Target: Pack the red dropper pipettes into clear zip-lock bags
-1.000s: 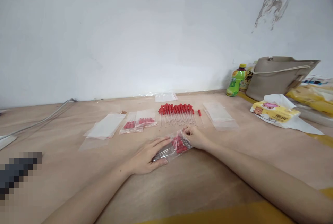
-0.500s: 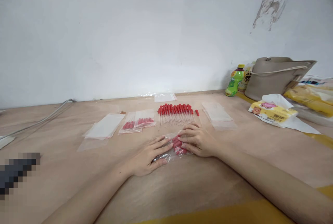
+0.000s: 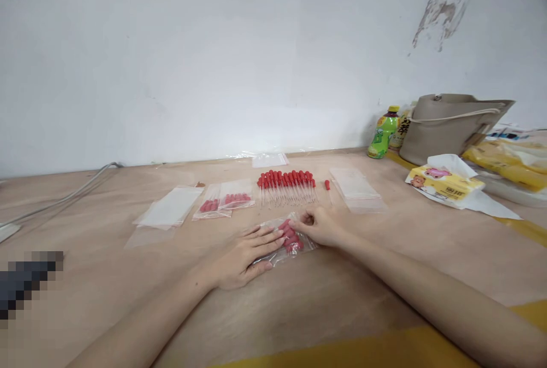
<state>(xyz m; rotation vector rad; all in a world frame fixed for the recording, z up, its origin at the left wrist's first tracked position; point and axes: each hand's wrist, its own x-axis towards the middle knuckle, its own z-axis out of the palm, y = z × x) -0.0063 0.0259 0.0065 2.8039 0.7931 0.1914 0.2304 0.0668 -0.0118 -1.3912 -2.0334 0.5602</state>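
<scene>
Brown tabletop (image 3: pixel 256 317), pale wall (image 3: pixel 205 60), left fingers (image 3: pixel 268 238) spread on plastic bag (image 3: pixel 278 256), right fingers (image 3: pixel 305 229) curled there, grip unclear

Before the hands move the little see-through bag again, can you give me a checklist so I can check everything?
1. Left hand flat on the clear bag: ok.
2. Right hand touching the bag's other end: ok.
3. Red bulbs inside that bag: ok.
4. Bag sealed all the way: cannot tell.
5. All loose droppers together: not ok; a lone dropper lies right of the row.
6. Green bottle away from both hands: ok.
</scene>
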